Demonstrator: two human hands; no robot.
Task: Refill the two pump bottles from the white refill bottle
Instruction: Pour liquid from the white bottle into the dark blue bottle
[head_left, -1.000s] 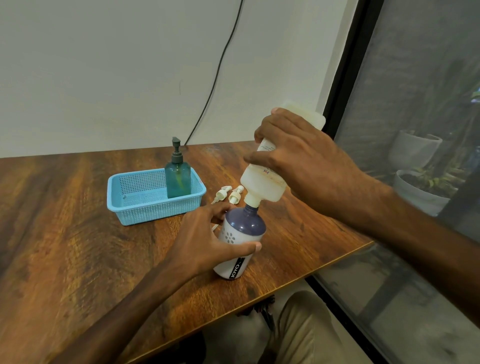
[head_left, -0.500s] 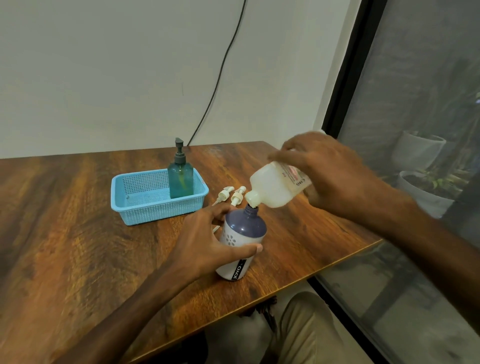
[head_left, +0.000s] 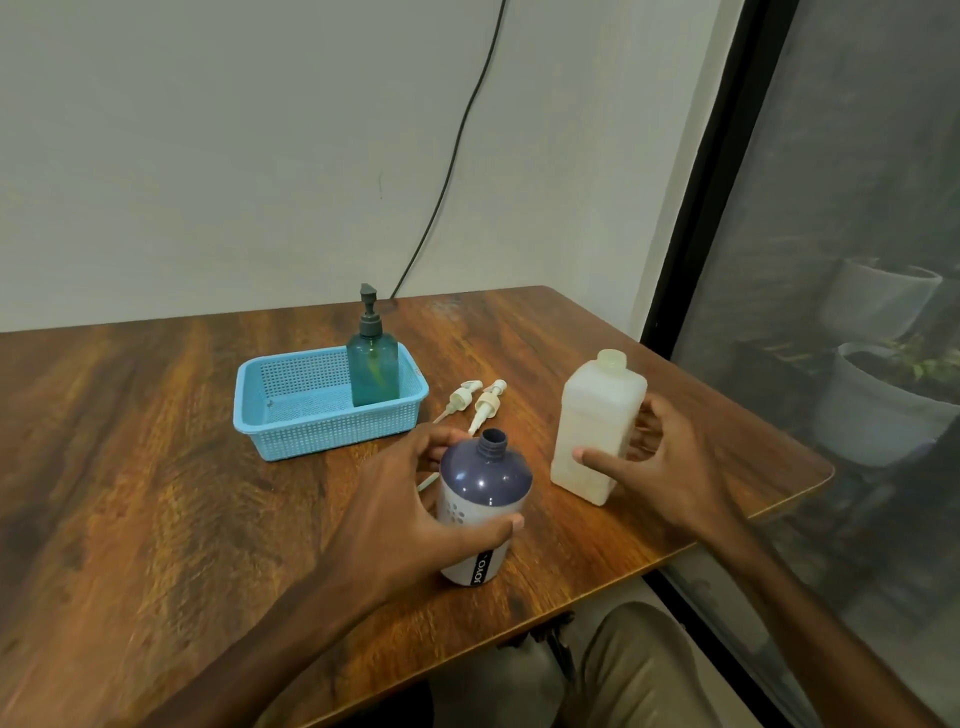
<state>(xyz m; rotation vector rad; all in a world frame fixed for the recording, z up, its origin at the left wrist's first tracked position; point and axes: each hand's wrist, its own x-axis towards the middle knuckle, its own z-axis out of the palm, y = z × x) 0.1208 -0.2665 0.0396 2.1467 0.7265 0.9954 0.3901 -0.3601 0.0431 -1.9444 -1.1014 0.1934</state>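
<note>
A dark-blue-topped white pump bottle (head_left: 485, 478) stands near the table's front edge with its neck uncapped, and my left hand (head_left: 395, 514) is wrapped around it. The white refill bottle (head_left: 592, 415) stands upright on the table just to its right, uncapped. My right hand (head_left: 670, 467) is beside it with fingers spread, the thumb tip against its front and the fingers loose behind. A teal pump bottle (head_left: 373, 371) with its pump on stands in the right end of the blue basket (head_left: 311, 431).
Two loose cream pump heads (head_left: 460, 397) (head_left: 488, 402) lie on the wooden table (head_left: 156, 467) between the basket and the bottles. The table's right edge is close behind the refill bottle. A black cable (head_left: 452, 156) runs down the wall. Plant pots (head_left: 878, 415) stand behind the window.
My right hand tipped the refill bottle back off the pump bottle's neck, set it upright on the table to the right, and its fingers spread. My left hand kept its grip.
</note>
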